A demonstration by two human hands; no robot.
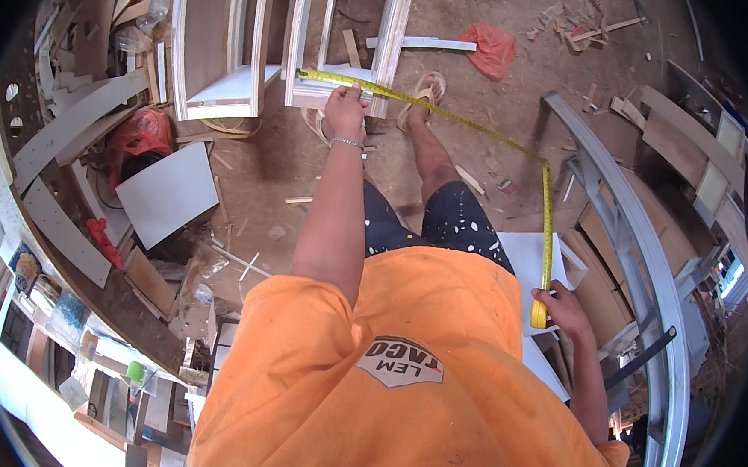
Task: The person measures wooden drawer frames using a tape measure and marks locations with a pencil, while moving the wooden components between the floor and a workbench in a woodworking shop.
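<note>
A yellow tape measure blade (470, 123) runs from a white-edged wooden cabinet frame (387, 49) out to the right. It kinks beyond my right leg and drops down to its case. My left hand (345, 111), with a bracelet at the wrist, is closed on the blade at the frame's near end, fingertips pressing it by the edge; the blade's end lies across the frame to the left. Low at my right side, my right hand (564, 309) is wrapped round the yellow tape measure case (539, 314).
A second cabinet frame (220, 89) stands left of the first. An aluminium ladder (625, 201) rises on the right. White panels (169, 195), offcuts and a red plastic bag (490, 51) lie on the dirt floor. Stacked boards (676, 134) and a cluttered workbench (97, 327) flank me.
</note>
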